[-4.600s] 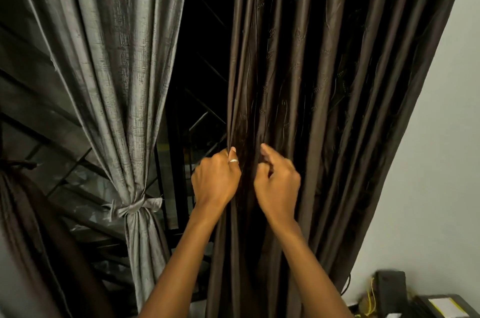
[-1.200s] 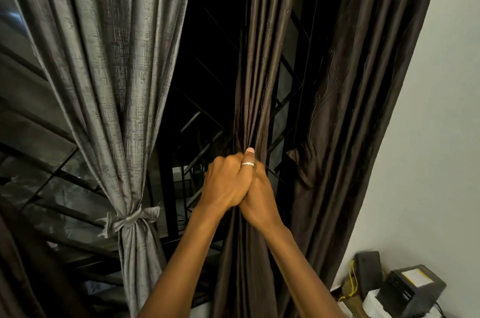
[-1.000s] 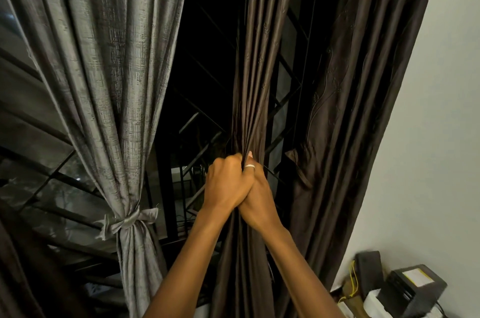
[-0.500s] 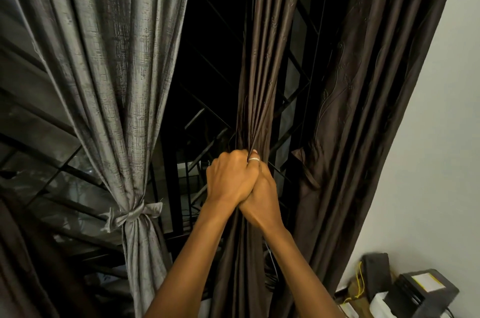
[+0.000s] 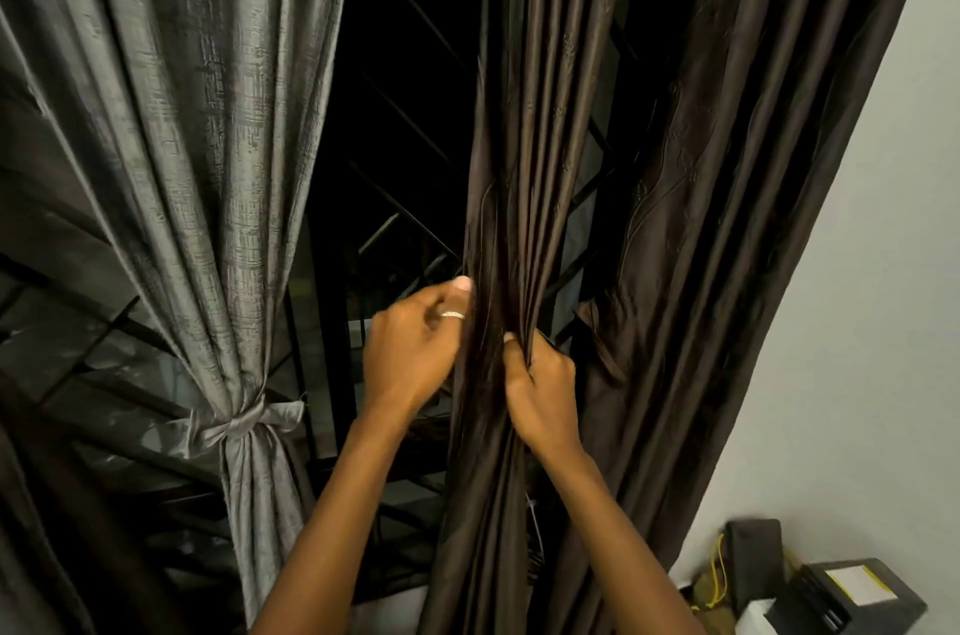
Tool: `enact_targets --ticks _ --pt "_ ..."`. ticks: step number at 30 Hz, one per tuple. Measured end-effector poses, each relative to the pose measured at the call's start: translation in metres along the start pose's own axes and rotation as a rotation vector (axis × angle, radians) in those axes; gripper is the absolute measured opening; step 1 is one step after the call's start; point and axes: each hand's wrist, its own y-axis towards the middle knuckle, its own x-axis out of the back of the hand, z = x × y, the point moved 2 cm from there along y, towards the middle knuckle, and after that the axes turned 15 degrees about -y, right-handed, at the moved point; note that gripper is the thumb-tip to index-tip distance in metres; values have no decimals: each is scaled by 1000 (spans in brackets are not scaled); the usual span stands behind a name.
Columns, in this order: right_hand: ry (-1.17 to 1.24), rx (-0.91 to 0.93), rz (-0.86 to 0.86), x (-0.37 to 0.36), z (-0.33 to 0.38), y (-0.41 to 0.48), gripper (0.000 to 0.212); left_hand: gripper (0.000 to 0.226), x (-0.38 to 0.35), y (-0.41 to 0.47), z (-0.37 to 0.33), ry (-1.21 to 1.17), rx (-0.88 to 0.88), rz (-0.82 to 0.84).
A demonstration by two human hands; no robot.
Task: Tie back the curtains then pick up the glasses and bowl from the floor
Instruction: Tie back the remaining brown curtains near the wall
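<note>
A dark brown curtain [image 5: 524,125] hangs in the middle, gathered into a narrow bundle of folds. My right hand [image 5: 543,390] grips this bundle from its right side, fingers closed in the cloth. My left hand [image 5: 410,348], with a ring on the thumb, is curled at the bundle's left edge, thumb against the fabric. A second brown panel [image 5: 737,219] hangs loose to the right. The grey curtain [image 5: 197,125] on the left is tied with a grey sash [image 5: 244,426]. No glasses or bowl are in view.
Behind the curtains is a dark window with a black metal grille [image 5: 395,229]. A pale wall [image 5: 872,322] stands at the right. Low at the right sit black electronic boxes [image 5: 852,593] and a yellow cable [image 5: 719,577].
My hands, clasped together on the brown bundle half a second ago, have come apart: the left moved left, the right dropped a little and stays gripping the folds.
</note>
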Motion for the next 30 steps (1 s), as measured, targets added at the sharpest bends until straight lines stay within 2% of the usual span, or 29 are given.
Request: enact_targets --ticks 1,3,6,10,14,18,22,25,30 --pt "10 -14 9 3 -3 1 29 38 2 2 4 -13 12 -70" --pt "37 -36 35 8 -9 2 32 46 3 8 13 -49 69 -109" --pt "117 -63 76 16 -14 2 30 63 0 17 19 -80 153 -21" --pt "169 -66 114 25 -14 0 26 76 -12 22 17 2 200 105" --pt "175 -54 117 32 -18 1 23 60 -16 20 16 15 206 87" --pt "151 -38 101 39 -24 4 21 41 -11 15 16 -113 195 96" --pt "163 -30 108 41 -25 3 24 38 -7 13 13 -318 303 110" --pt "156 -33 107 38 -24 0 24 34 -9 6 4 -368 323 97" --pt "88 33 71 25 -15 -8 25 33 -28 -5 -6 -374 317 206"
